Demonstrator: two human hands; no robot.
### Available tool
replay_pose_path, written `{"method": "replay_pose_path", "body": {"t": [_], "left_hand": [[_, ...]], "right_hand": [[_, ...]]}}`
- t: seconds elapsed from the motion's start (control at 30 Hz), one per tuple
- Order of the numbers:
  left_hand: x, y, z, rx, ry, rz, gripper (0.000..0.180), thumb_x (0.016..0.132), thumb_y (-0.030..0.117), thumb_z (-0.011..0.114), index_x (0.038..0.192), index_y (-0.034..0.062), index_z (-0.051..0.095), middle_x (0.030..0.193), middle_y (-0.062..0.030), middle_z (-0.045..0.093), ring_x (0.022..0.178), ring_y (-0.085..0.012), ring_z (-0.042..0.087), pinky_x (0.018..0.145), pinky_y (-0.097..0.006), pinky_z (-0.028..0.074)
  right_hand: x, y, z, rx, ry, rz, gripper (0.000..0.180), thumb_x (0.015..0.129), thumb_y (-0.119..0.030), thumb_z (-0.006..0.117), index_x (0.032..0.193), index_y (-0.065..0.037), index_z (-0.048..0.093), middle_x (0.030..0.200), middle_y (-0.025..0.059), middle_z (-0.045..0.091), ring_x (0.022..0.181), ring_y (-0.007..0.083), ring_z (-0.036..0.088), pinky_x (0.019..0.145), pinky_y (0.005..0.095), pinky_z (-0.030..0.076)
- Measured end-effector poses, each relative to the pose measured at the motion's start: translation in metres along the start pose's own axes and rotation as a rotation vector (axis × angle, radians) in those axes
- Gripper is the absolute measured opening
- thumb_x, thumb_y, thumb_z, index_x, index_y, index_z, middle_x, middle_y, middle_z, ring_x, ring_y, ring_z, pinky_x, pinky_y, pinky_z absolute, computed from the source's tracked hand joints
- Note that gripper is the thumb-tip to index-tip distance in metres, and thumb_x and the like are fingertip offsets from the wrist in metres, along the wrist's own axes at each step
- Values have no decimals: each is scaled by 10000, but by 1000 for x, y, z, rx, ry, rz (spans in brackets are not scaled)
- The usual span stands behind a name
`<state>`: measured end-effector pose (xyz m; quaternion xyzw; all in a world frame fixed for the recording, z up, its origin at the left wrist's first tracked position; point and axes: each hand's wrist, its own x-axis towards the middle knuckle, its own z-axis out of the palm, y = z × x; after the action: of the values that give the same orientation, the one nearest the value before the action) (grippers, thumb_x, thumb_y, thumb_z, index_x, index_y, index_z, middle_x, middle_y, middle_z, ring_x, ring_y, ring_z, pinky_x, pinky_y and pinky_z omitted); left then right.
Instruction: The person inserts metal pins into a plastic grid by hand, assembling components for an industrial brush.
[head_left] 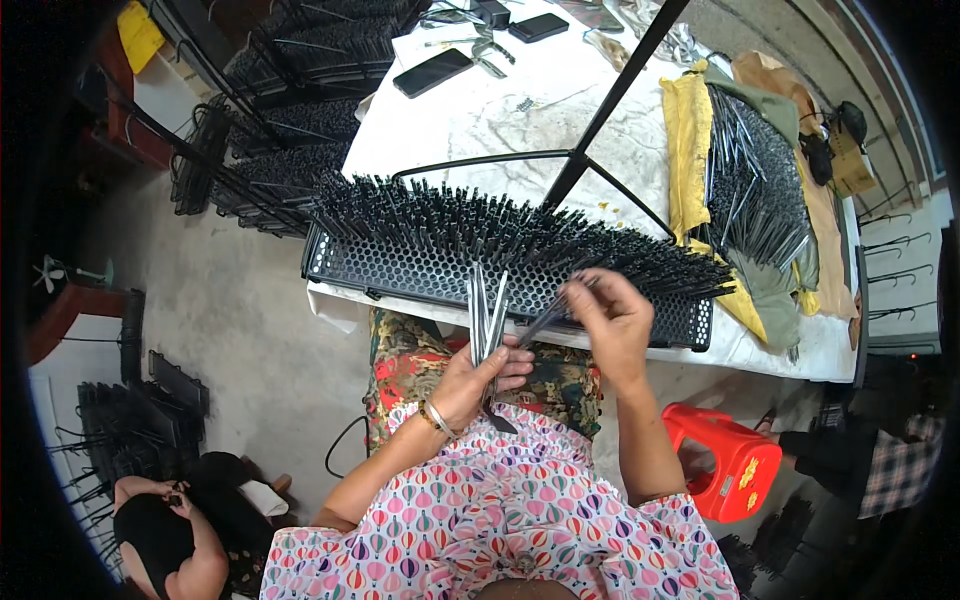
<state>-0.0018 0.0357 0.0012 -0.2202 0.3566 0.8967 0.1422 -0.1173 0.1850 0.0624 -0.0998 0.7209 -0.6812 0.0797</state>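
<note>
My left hand (467,387) is closed around a bundle of thin, shiny grey strips (483,310), whose upper ends fan out. A dark flat end of something (501,424) pokes out below that hand. My right hand (612,322) pinches the upper end of one or more slim dark strips (545,317), which slant down toward my left fingers. Just beyond both hands lies a black perforated tray (400,275) with round holes. Dense rows of thin black rods (450,220) stand in its far part, while the near holes show bare. Exact strip count is blurred.
A white-covered table (480,120) carries phones (433,73) and a yellow-edged sack (760,170) of dark rods. A black metal bar (620,100) rises behind the tray. A red stool (722,462) stands right; other people sit low left (170,530) and at far right (880,465).
</note>
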Motion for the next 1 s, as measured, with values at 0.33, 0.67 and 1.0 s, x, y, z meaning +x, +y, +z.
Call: {"method": "replay_pose_path", "body": {"t": [0.33, 0.67, 1.0], "left_hand": [[5, 2, 4, 12, 20, -86, 251, 941, 190, 505, 1128, 23, 508, 980, -110, 624, 813, -154, 614, 679, -279, 537], [3, 1, 1, 49, 22, -97, 218, 943, 198, 508, 1089, 38, 534, 851, -56, 605, 668, -82, 520, 522, -206, 420], [3, 4, 4, -9, 42, -109, 179, 948, 204, 495, 983, 32, 533, 851, -64, 615, 668, -86, 532, 527, -216, 439]], "right_hand": [[39, 5, 8, -397, 125, -536, 138, 799, -22, 670, 930, 17, 644, 839, 75, 675, 683, 86, 598, 615, 214, 472], [36, 2, 17, -592, 93, -824, 162, 724, 6, 705, 872, -12, 640, 830, 98, 666, 704, 232, 623, 635, 318, 463], [37, 5, 23, -573, 90, -814, 184, 732, 3, 707, 903, 5, 639, 819, 99, 666, 692, 208, 622, 608, 291, 476]]}}
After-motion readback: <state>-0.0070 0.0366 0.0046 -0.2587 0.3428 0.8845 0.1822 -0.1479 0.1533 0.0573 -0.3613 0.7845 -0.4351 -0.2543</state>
